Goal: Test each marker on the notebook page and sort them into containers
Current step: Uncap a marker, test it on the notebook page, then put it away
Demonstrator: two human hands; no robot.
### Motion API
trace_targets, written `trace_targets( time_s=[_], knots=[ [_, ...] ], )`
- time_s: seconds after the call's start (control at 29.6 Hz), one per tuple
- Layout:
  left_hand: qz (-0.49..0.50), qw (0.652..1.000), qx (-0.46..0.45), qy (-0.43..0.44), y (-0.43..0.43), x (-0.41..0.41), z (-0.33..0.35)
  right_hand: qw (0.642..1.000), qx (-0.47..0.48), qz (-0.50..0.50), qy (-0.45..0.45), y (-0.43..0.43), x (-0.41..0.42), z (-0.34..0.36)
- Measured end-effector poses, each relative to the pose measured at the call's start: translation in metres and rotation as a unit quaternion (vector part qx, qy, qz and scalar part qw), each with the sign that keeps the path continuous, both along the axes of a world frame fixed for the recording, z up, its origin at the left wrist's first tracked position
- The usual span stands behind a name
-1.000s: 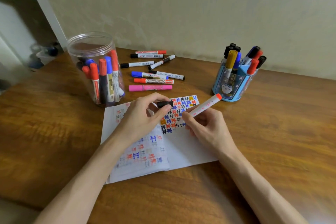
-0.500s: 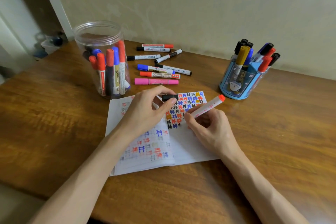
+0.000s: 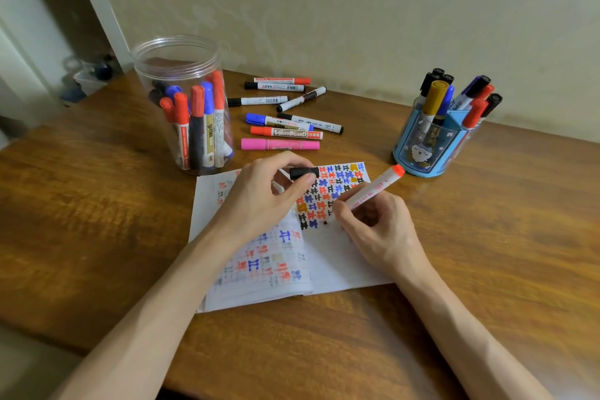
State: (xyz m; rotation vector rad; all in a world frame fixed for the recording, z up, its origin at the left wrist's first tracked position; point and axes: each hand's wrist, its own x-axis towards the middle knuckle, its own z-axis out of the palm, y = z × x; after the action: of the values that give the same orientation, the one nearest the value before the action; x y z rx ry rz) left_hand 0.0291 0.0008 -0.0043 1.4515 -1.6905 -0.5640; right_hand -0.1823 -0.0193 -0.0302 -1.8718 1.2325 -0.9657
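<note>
Head view, right hand (image 3: 380,230) wrapping its grip round the white marker (image 3: 373,190), tip touching the notebook page (image 3: 341,263) on the table (image 3: 97,204), left hand (image 3: 259,201) pinching the black cap (image 3: 303,172) above the page, forearms angling inward.

dim, warm indoor light, seemingly from overhead. soft shadows pool just beneath the fingers (image 3: 349,216). a dull sheen lies on the counter (image 3: 81,204) left of the fingers. edges bow from the wide lens; the shelving (image 3: 100,10) far left of the fingers is blurred.
</note>
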Motion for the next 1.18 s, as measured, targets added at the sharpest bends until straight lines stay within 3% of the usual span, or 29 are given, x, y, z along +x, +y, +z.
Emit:
trace_targets(
  time_s=[0.61, 0.91, 1.18],
  knots=[
    [0.005, 0.999, 0.004, 0.031, -0.002, 0.001, -0.005, 0.999, 0.026, -0.001, -0.034, 0.002, -0.001, 0.003],
    [0.008, 0.999, 0.021, 0.044, 0.001, -0.001, -0.003, 1.000, 0.022, 0.017, 0.010, 0.003, 0.000, 0.003],
    [-0.027, 0.996, 0.048, 0.063, 0.006, 0.001, 0.002, 0.961, 0.067, -0.030, -0.266, 0.003, -0.005, 0.016]
  ],
)
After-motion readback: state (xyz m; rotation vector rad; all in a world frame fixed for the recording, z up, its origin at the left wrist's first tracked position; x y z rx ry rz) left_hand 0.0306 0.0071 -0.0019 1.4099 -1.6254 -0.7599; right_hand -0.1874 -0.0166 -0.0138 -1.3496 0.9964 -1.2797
